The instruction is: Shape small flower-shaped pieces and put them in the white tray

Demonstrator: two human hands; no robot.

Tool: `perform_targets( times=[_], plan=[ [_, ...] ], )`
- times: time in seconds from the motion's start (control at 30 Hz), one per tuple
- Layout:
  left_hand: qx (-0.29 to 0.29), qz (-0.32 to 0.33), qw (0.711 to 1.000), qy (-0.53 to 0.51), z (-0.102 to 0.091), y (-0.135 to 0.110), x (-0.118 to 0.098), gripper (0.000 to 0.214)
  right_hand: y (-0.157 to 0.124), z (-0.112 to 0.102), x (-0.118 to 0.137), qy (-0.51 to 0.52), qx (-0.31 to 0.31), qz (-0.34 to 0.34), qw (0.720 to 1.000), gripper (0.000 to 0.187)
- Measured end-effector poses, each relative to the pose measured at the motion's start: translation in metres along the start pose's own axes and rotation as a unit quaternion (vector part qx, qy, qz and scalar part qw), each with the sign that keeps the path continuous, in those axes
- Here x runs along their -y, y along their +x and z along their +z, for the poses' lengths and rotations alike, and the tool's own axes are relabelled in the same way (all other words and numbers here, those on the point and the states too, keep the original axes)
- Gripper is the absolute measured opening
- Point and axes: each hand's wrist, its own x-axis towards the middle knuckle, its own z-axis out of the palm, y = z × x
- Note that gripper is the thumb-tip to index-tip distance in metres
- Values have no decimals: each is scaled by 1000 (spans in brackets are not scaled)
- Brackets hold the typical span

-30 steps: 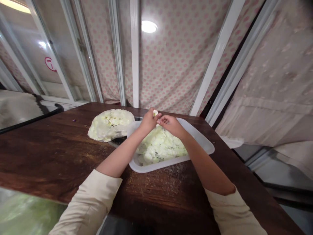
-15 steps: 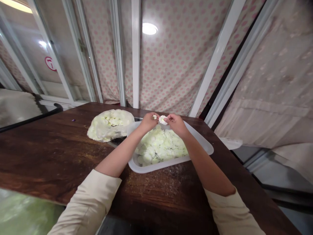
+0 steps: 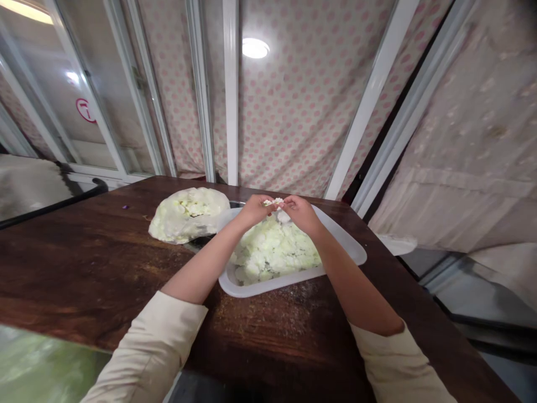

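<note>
My left hand [image 3: 255,211] and my right hand [image 3: 301,214] meet above the far rim of a white plastic tray [image 3: 268,289]. Between their fingertips is a small white crumbly piece [image 3: 273,202], pinched by both hands. A pale green-white crumbly mass [image 3: 272,249] fills much of the tray just below my hands. Left of the tray, a large pale lump of similar material [image 3: 187,215] lies on the dark wooden table [image 3: 84,268]. Cream sleeves cover my forearms up to just below the elbows.
The dark wooden table [image 3: 104,252] has pale flour-like specks near the tray's front. A dark metal surface [image 3: 201,242] shows beneath the lump. A white cloth or paper [image 3: 396,244] lies at the right table edge. Polka-dot fabric and white-framed glass panels stand beyond.
My hands have come back together from slightly apart. The white pieces held separately by each hand now sit together between my fingertips, just above the tray's far rim.
</note>
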Motion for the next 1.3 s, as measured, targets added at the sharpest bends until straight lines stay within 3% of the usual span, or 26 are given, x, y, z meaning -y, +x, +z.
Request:
perform_targets(
  times=[0.17,0.67,0.77,0.9,1.3],
  plan=[
    [-8,-17,999,45,2,0,-3,22,-1,-2,5,-18,26,-41,999,15],
    [-39,3,998,58,-1,4,4,19,-4,-3,5,-105,-10,14,994,36],
    [-30,10,998,57,0,6,7,17,-3,-2,3,-68,-3,32,997,24],
    [-24,13,998,58,1,8,8,17,-2,-3,3,-42,11,1,999,16],
    [-25,10,998,49,2,6,9,13,-2,-5,5,-83,-8,9,996,36]
  ],
)
